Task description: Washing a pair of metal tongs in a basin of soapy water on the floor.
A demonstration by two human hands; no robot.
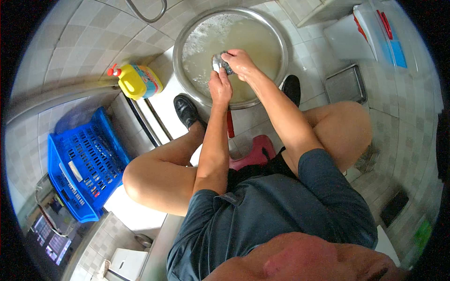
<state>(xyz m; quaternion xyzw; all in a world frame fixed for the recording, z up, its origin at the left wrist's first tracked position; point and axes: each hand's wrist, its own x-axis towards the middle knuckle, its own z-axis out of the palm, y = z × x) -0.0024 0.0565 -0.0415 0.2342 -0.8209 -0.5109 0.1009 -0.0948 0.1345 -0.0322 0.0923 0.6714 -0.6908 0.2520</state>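
Observation:
My left hand (220,87) grips a small shiny metal piece (217,63) whose exact kind I cannot make out. Against it my right hand (240,64) presses a dark grey scouring pad, apparently steel wool (229,69). Both hands are close together, above the near half of a wide round stainless steel basin (285,56). Cloudy yellowish water (256,38) fills it, with white foam (207,33) gathered at the far left. Fingers cover part of the metal piece and the pad.
Left of the basin stands a yellow detergent jug (132,82) with a red pump top. A blue plastic basket (89,165) is farther left. A red handle (230,124) sticks out below the basin, near a pink stool (258,151). To the right lies a metal tray (346,86).

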